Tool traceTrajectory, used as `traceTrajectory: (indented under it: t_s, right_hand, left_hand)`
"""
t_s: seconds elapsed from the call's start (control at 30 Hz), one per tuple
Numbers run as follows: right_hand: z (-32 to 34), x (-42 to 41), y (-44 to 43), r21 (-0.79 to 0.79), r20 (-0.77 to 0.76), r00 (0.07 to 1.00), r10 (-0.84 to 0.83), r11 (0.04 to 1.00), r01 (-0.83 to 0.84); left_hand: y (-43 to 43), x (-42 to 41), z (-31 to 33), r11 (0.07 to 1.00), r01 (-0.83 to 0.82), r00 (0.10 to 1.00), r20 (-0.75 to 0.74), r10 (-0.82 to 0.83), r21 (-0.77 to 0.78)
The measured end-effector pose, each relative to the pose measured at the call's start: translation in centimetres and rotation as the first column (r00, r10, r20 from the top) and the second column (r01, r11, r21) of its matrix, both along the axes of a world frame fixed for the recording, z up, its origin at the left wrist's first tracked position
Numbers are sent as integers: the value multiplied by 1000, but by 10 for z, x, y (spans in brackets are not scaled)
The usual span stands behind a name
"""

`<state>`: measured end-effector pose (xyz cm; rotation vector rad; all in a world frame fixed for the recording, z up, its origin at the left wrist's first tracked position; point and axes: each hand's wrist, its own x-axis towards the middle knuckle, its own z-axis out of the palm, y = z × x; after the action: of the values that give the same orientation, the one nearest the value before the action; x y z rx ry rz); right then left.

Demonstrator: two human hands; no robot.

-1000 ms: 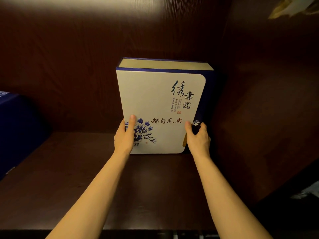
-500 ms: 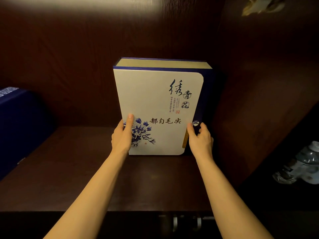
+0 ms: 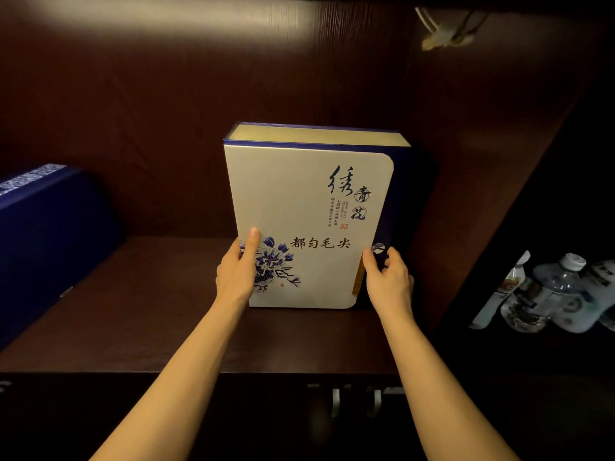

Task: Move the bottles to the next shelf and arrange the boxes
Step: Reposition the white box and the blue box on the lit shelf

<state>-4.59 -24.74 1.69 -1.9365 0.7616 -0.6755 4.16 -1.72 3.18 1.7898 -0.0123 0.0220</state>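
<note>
facing outward, long axis vertical: box (image 3: pixel 299 207) clamped in left hand (image 3: pixel 234 276), right hand (image 3: pixel 390 284) grip

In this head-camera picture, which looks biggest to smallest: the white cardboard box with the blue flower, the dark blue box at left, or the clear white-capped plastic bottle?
1. white cardboard box
2. dark blue box, cut off by the frame and nearer, so this rank is unsure
3. clear plastic bottle, plainly smallest
</note>
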Motion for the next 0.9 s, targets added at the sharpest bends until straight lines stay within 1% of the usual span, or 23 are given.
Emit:
traceTrajectory:
  t_s: [0.13,0.27,0.5,0.77,0.9]
  right_hand:
    - [-2,-16,8,-4,-11,1000,-6,1000,5]
    - [-1,-31,15,-9,-3,1000,-12,1000,12]
    - [0,-50,25,-26,-20,999,-25,999,24]
    - [0,-59,29,-24,-39,999,-32,999,31]
    - [0,-60,30,-18,-32,999,-27,999,26]
  left_hand:
    - [8,-16,1,999,16,1000,4,-16,30]
    - [13,-28,2,999,31,999,24,-32,19]
    - [23,-44,1,998,35,999,-6,-35,57]
    - [29,-55,1,996,42,998,36,-44,73]
    - [29,-54,1,996,47,999,20,-49,77]
